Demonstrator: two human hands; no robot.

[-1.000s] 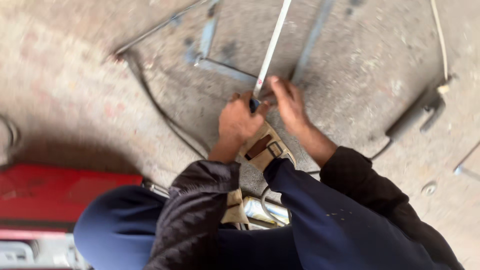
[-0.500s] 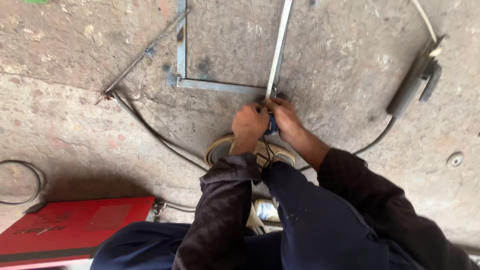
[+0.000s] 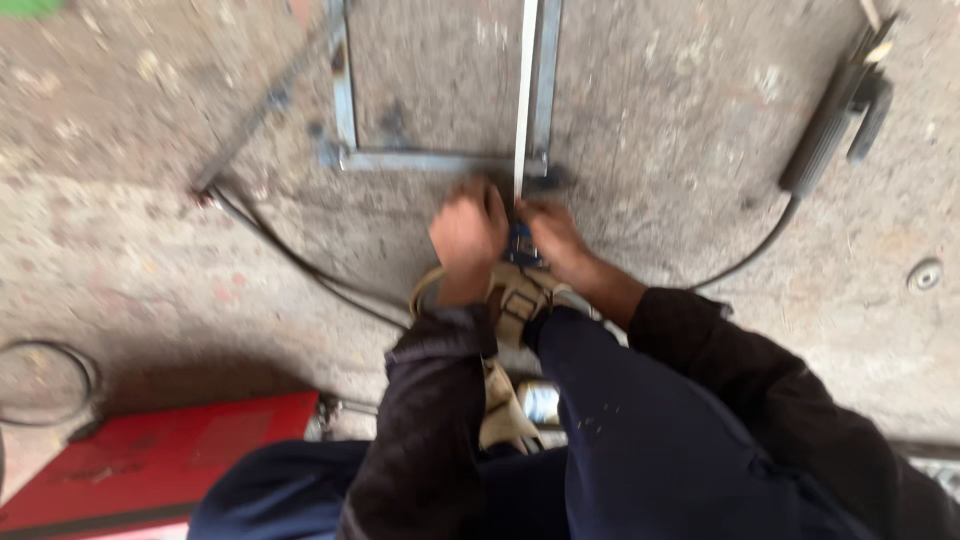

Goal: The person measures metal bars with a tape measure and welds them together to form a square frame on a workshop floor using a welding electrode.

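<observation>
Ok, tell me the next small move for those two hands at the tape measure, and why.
Probably steady the tape measure flush along the metal frame rail before reading it. Both the left hand and right hand bunch around its small blue case at the frame's near corner, the white blade runs up beside the right rail, and the picture is motion-blurred, so alignment looks unsettled.

The floor (image 3: 700, 130) was grey concrete with pale and reddish stains. On it, far from the person, lay a frame (image 3: 440, 160) of dull grey metal, and a white strip (image 3: 524, 90) ran over it. Between the two hands there was a small blue thing (image 3: 521, 243). The sandal (image 3: 515, 300) was beige with brown straps. The sleeves (image 3: 430, 440) were black and the trousers (image 3: 640, 440) dark blue. At near left stood a red box (image 3: 170, 455). The cable (image 3: 290, 255) was black, and the tool (image 3: 835, 120) at far right was also black.
</observation>
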